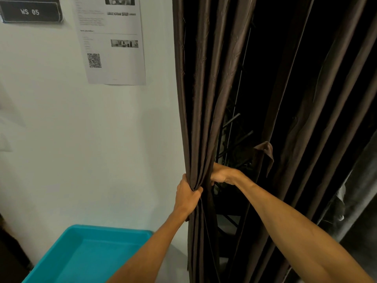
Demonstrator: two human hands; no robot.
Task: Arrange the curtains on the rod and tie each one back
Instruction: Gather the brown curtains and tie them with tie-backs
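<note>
Head view: you are bunching the curtain (pixel 196 99), left hand (pixel 188 196) and right hand (pixel 220 174) gripping its folds; tying seems pending.

A black wall sign (pixel 30 11) reads "WS 05"; the paper sheet's (pixel 114 41) print is illegible.

A lab-like workstation; "WS 05" sign (pixel 30 11); printed QR sheet (pixel 111 39) posted.
</note>
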